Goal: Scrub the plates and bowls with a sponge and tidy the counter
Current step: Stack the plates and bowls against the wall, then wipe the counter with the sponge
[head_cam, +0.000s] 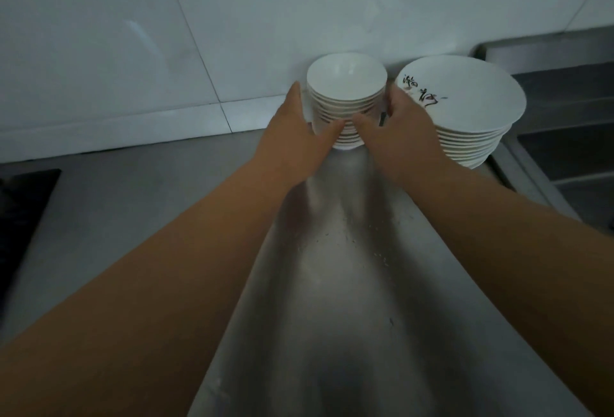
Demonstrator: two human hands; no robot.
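A tall stack of small white bowls (346, 84) stands on the steel counter (349, 267) against the tiled wall. My left hand (292, 130) cups its left side and my right hand (398, 124) cups its right side, thumbs meeting at the front near the base. Right beside it sits a stack of larger white plates (475, 107) with dark calligraphy on the top one. No sponge is in view.
A sink basin (571, 150) lies at the right, past the plates. A dark stove edge (20, 210) is at the far left. Water droplets speckle the counter in front of the bowls.
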